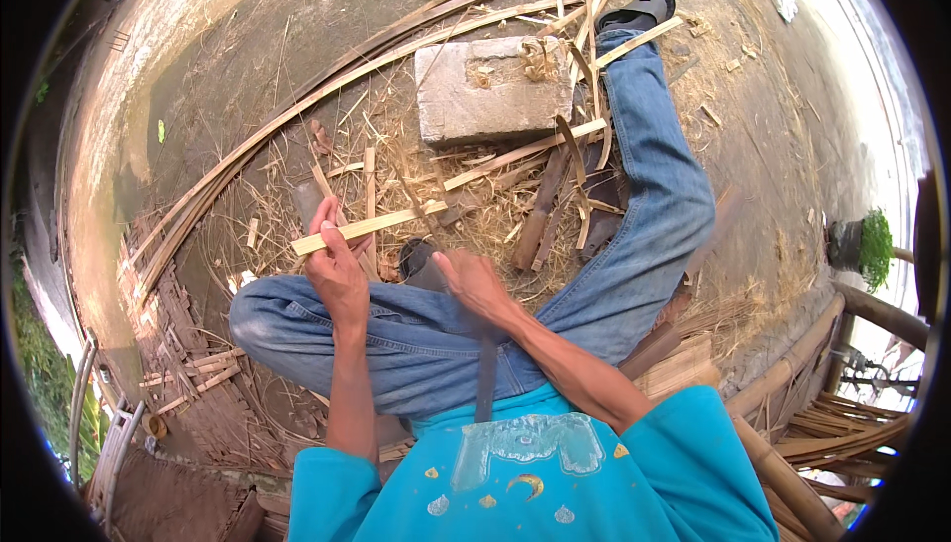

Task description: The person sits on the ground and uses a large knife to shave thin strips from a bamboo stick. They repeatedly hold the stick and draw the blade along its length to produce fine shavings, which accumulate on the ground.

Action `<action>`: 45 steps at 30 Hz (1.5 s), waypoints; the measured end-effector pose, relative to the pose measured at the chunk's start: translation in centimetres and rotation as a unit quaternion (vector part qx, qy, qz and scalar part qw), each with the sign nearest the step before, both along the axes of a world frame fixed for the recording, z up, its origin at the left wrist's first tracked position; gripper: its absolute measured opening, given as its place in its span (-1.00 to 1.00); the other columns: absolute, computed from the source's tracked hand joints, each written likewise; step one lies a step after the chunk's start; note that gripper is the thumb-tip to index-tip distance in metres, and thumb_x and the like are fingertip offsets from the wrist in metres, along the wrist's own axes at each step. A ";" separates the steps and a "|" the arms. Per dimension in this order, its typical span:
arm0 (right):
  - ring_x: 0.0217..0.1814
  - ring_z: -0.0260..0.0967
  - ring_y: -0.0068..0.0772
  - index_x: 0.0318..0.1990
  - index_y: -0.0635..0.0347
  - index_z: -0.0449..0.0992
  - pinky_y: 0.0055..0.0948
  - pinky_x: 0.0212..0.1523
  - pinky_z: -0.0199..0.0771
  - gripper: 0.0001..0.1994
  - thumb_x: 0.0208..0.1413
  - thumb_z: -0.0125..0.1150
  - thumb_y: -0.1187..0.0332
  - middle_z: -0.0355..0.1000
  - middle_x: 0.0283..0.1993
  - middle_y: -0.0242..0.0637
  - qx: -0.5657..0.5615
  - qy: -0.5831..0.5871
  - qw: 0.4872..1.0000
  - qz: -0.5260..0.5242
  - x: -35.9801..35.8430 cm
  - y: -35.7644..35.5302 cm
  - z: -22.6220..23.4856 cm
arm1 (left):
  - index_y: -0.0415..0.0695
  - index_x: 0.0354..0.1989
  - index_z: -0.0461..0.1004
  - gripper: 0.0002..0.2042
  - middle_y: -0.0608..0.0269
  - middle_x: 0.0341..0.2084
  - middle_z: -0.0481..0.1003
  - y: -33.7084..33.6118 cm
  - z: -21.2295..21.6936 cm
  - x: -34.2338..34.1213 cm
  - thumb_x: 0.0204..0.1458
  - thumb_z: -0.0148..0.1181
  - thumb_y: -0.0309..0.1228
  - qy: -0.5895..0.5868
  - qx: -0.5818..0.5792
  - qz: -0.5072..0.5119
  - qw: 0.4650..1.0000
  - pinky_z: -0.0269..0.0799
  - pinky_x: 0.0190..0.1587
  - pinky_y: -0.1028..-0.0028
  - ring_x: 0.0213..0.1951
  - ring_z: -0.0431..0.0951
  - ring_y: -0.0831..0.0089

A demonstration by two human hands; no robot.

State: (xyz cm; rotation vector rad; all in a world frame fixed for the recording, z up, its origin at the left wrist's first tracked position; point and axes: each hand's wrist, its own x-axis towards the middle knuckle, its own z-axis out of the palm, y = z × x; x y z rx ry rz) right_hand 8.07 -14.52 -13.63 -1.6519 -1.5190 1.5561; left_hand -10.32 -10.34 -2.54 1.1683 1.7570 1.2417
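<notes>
While left hand (337, 263) pinches near end, bamboo strip (466, 177) runs lengthwise up-right toward stone block (492, 89); right hand (475, 284) blurred, grips knife handle (484, 369).

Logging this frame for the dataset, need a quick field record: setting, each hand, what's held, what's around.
setting: person seated on bare ground littered with bamboo shavings
left hand: grips a bamboo strip near its end; strip runs up and right across the ground
right hand: closed on a blade, motion-blurred, pointing down toward the body
legs: blue jeans, right leg stretched out, black sandal on foot
nearby: stone block, long bent bamboo slats, bundle of strips at right
</notes>
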 end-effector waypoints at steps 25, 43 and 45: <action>-0.36 0.52 0.34 -0.26 0.32 0.48 0.14 -0.30 0.49 -0.48 0.37 0.11 -0.09 0.49 -0.47 0.24 -0.010 -0.035 0.999 0.014 -0.9 1.0 2.3 | -0.36 0.41 0.20 -0.54 -0.10 0.37 0.30 -0.4 -0.4 0.6 0.49 -0.30 -0.31 0.064 0.039 -0.007 0.997 0.76 -0.01 0.32 0.10 0.61 0.17; -0.43 0.48 0.28 -0.26 0.32 0.44 0.13 -0.29 0.45 -0.51 0.39 0.10 -0.05 0.44 -0.54 0.15 0.007 -0.068 0.997 -0.044 1.0 0.3 -2.2 | -0.36 0.36 0.27 -0.56 -0.16 0.33 0.34 -0.2 -0.1 1.0 0.49 -0.29 -0.32 0.018 0.025 -0.016 0.999 0.77 -0.04 0.34 0.12 0.60 0.18; -0.40 0.49 0.25 -0.25 0.31 0.46 0.12 -0.27 0.48 -0.50 0.39 0.08 -0.07 0.49 -0.47 0.15 0.017 -0.063 0.998 -0.013 0.8 0.8 -2.5 | -0.36 0.36 0.27 -0.56 -0.16 0.33 0.34 0.1 0.1 1.0 0.49 -0.29 -0.32 0.030 0.029 -0.018 0.999 0.77 -0.03 0.34 0.13 0.59 0.19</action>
